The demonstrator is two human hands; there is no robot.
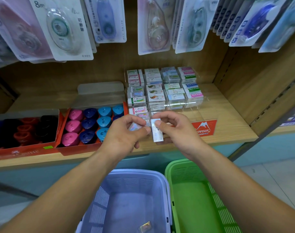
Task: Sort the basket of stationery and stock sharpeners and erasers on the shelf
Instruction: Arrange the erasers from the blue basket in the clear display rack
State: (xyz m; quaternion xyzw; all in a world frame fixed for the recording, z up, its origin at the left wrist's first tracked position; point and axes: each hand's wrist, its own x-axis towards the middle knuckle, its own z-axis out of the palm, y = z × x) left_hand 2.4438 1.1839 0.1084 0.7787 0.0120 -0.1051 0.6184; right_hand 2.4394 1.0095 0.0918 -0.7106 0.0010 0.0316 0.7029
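- The left hand [124, 137] is hovering at the centre of the frame, in front of the shelf edge. Its fingers [126, 119] are curling in and pinching a small shiny-wrapped eraser [134, 127] against the thumb.
- The right hand [178, 132] is sitting just beside it. Its thumb and curled fingers [168, 117] are gripping a white eraser [157, 134], which is standing roughly upright with its lower end sticking out below the thumb.
- The two erasers are nearly touching. Both are being held just in front of the clear eraser rack [165, 88], whose compartments at centre right are holding rows of boxed erasers.
- The rack is standing on the wooden shelf [230, 118]. A red label [204, 128] reading "ERASER" is showing at the rack's front, to the right of the right hand.
- Left of the hands, a red box [79, 148] is holding pink, navy and light-blue sharpeners [88, 123] in rows. A second red box [17, 153] at far left is holding red and black ones.
- A purple basket [136, 173] is sitting at bottom centre, below the forearms. One loose eraser [145, 227] in a shiny wrapper is lying on its floor near the bottom edge of the frame.
- A green basket [182, 165] is standing against the purple one's right side.
- Correction tape packs [62, 29] are hanging across the top of the frame.
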